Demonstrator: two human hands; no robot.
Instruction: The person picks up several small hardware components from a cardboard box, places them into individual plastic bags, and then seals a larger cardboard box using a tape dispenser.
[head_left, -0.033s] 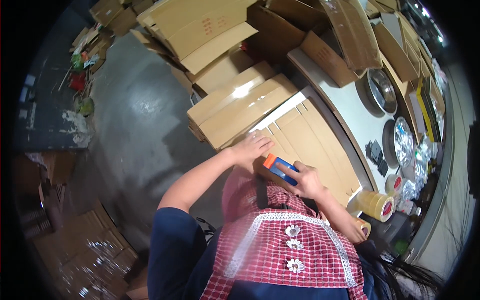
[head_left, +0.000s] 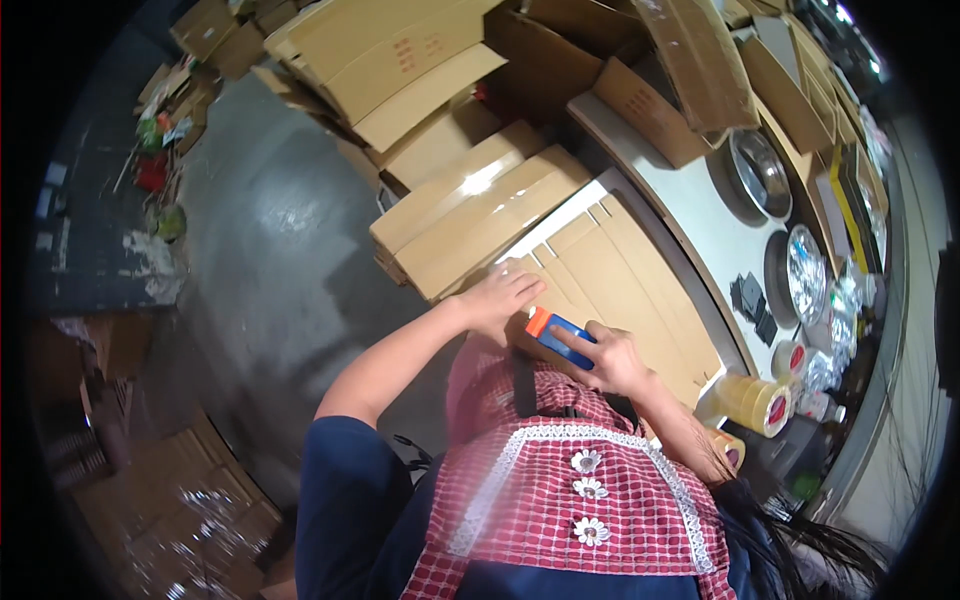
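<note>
A folded flat cardboard box (head_left: 625,290) with slots along its left end lies in front of me. My left hand (head_left: 500,298) is at its near-left corner, fingers bent over the top and thumb toward me, closed on the edge. What the thumb touches is hidden. In my right hand (head_left: 612,362) is a blue block-shaped tool with an orange end (head_left: 565,342), its exact kind unclear. The fingers wrap round its body. Its orange end points at the near edge of the cardboard, close to my left fingers.
Taped boxes (head_left: 475,215) stand just beyond the cardboard. On the right, a worktop (head_left: 690,215) carries metal bowls (head_left: 762,178), black pieces (head_left: 752,305) and tape rolls (head_left: 752,402). Opened cartons (head_left: 390,65) are piled at the back, and grey floor (head_left: 270,220) lies left.
The whole view has shifted slightly, with the surroundings a little further left. Both hands keep almost the same place, the blue and orange tool still in the right one.
</note>
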